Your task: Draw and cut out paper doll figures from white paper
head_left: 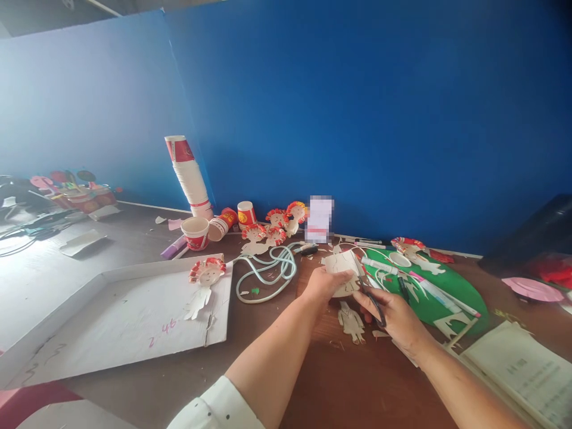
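Gripping one pair of scissors (375,302), the right hand (396,314) slants their long axis leftward, tips toward the table (335,384)'s back edge. The left hand (325,282) pinches one paper sheet (343,262) near one cut-out figure (351,323).

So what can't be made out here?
All in the head view:
Left hand: fingers under the paper, hidden by it.
Scissors: tips, too small and unclear against the paper.
Card: print, pixelated.
Notebook: writing, blurred.
Tray: near left corner, cut off by the left edge.
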Demonstrator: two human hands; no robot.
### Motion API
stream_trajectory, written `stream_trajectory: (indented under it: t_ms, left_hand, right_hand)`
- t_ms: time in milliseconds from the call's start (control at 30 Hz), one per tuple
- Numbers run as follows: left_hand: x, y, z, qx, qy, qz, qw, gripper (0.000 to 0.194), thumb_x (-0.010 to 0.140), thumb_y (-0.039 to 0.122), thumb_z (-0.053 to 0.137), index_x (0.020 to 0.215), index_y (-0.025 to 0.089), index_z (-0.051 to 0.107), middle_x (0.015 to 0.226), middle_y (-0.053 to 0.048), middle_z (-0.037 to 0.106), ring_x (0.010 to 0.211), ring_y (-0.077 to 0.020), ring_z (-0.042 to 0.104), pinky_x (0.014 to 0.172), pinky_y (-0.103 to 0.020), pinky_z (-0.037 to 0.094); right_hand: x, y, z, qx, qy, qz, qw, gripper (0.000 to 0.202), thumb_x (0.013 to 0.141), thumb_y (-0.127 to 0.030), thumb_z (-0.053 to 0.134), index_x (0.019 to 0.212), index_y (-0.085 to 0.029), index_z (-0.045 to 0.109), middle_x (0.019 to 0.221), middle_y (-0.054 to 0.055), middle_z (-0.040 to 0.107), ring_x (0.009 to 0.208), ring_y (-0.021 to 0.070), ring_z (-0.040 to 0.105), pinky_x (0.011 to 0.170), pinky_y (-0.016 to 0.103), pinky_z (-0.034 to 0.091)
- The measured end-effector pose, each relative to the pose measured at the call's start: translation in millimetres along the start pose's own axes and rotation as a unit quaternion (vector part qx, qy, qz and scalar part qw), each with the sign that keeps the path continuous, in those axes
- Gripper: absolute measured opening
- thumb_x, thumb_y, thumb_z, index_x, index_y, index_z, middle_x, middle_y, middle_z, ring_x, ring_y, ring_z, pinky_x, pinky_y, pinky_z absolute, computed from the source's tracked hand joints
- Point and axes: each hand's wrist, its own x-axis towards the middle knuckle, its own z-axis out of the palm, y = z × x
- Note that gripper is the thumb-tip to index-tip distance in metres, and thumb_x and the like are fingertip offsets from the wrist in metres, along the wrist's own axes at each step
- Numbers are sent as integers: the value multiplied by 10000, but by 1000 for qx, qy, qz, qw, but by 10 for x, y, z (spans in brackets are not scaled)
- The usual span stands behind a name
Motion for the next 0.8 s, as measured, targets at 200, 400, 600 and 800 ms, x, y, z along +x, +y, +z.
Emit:
stream_trajectory:
  t_ms: [200, 400, 600, 800]
  left_hand:
    - [-40, 25, 0, -4, -12, 3, 1000, 408, 572, 270, 781, 917, 71, 691, 892, -148, 683, 758, -223, 638, 765, -343, 502]
    - [-67, 45, -6, -15, -28, 4, 1000, 445, 563, 281, 793, 940, 70, 685, 903, -145, 681, 738, -203, 633, 753, -331, 502]
    - [-91, 87, -7, -11, -24, -1, 1000, 434, 586, 260, 782, 955, 55, 679, 925, -165, 678, 743, -209, 637, 759, -353, 507]
    - [-85, 91, -18, -5, -22, -2, 1000, 433, 581, 249, 790, 960, 69, 683, 947, -158, 680, 779, -224, 644, 783, -358, 509]
  right_hand:
    - [0, -28, -22, -10, -1, -1, 1000, 285, 813, -442, 579, 658, -203, 578, 547, -32, 497, 553, 128, 464, 479, 213, 370]
    - [-4, -33, -42, -18, 6, -8, 1000, 262, 813, -437, 581, 699, -204, 616, 524, -39, 480, 515, 114, 426, 463, 219, 333]
    - [9, 22, -47, -24, 12, 4, 1000, 290, 800, -483, 584, 759, -203, 644, 513, -38, 476, 512, 115, 420, 447, 220, 309]
    - [19, 43, -47, -37, 13, -1, 999, 334, 810, -516, 565, 766, -198, 659, 499, -44, 472, 492, 102, 403, 449, 220, 290]
